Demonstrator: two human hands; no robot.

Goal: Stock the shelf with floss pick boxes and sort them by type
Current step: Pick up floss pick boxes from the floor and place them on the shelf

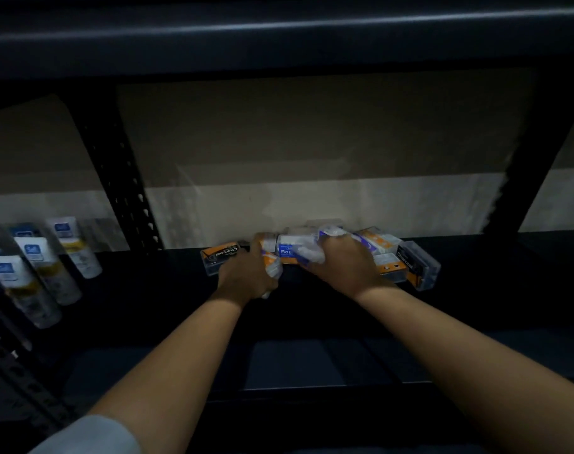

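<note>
Nearest me, both forearms reach in to the dark shelf [475, 257], where my left hand [246, 273] curls round a clear box [272, 267] and my right hand [344, 260] grips the blue-labelled box [290, 252] in the pile of floss pick boxes [390, 253] against the back wall. I fear a pull could tumble the loose heap and mix types. Labels are blurred, and my fingers are hidden behind the boxes.

Dim shelving bay, as I see it.
Dark metal shelf [475, 322], perforated upright [122, 178], tan back wall [312, 132] with a pale lower band.

Two hands [249, 273] are showing, two charcoal boxes [220, 255], several blurred orange-and-white boxes [377, 244], and about five tubes [43, 270].
</note>
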